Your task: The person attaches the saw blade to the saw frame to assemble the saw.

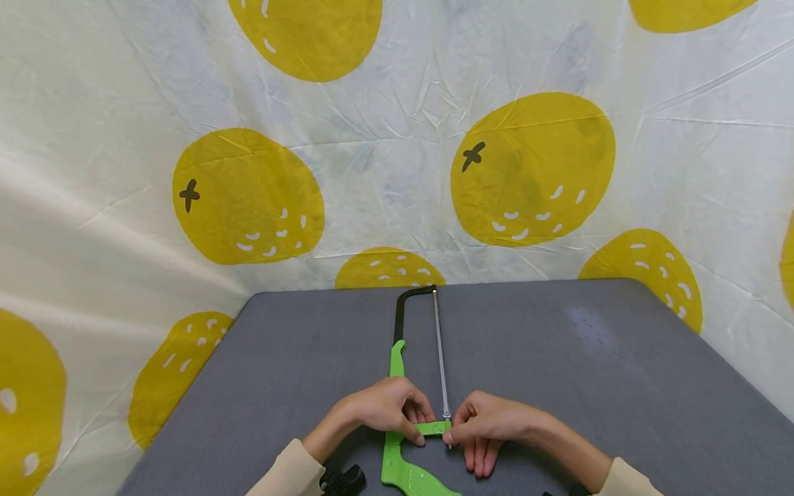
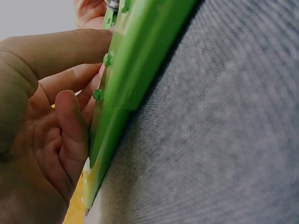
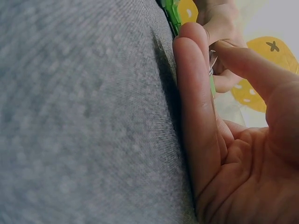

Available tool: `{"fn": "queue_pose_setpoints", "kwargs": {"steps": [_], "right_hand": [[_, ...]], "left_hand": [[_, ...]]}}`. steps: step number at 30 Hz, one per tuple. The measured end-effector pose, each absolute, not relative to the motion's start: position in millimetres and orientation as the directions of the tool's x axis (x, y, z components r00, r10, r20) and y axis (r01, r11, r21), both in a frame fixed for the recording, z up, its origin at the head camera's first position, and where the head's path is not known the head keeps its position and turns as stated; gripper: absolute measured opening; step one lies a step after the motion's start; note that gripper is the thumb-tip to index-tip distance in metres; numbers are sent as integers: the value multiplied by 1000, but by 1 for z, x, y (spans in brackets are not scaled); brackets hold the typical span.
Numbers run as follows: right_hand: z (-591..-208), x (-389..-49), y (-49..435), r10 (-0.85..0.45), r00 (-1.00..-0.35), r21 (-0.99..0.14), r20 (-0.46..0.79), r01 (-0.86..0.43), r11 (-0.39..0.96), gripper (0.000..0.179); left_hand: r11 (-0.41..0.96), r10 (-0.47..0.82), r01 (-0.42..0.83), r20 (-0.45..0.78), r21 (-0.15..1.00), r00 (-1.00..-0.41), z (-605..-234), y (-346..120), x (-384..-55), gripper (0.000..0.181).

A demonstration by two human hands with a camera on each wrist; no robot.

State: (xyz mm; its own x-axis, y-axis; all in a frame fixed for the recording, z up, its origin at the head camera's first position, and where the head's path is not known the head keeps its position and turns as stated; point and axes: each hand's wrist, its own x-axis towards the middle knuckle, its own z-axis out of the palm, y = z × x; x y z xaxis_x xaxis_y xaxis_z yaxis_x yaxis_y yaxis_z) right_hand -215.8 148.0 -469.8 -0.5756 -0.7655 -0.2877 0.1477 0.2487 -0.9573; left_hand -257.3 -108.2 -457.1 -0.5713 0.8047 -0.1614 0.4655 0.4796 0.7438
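Note:
A hacksaw (image 1: 398, 361) lies flat on the grey surface, its green handle toward me and its black frame (image 1: 400, 317) reaching away. The thin silver blade (image 1: 440, 344) runs along its right side. My left hand (image 1: 389, 406) grips the short green crosspiece (image 1: 432, 428) near the handle, thumb on the near side. At the crosspiece's right end, my right hand (image 1: 496, 419) pinches the small metal fitting at the blade's near end, mostly hidden by the fingertips. In the left wrist view, green pegs (image 2: 108, 59) stick out of the green body. Lower right fingers (image 3: 198, 107) extend along the surface.
The grey padded tabletop (image 1: 546, 358) spreads around the saw. Behind it and at both sides hangs a white cloth (image 1: 384, 186) with yellow fruit prints. A black object (image 1: 344, 480) sits by my left sleeve.

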Motion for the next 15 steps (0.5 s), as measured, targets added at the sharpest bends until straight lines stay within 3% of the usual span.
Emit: {"fn": "queue_pose_setpoints", "kwargs": {"steps": [15], "right_hand": [[-471,-216,149,-771,-572,-960,-279,143,242,29]], "left_hand": [[467,810,463,-155,754,-565,-459,-108,-257,22]]}}
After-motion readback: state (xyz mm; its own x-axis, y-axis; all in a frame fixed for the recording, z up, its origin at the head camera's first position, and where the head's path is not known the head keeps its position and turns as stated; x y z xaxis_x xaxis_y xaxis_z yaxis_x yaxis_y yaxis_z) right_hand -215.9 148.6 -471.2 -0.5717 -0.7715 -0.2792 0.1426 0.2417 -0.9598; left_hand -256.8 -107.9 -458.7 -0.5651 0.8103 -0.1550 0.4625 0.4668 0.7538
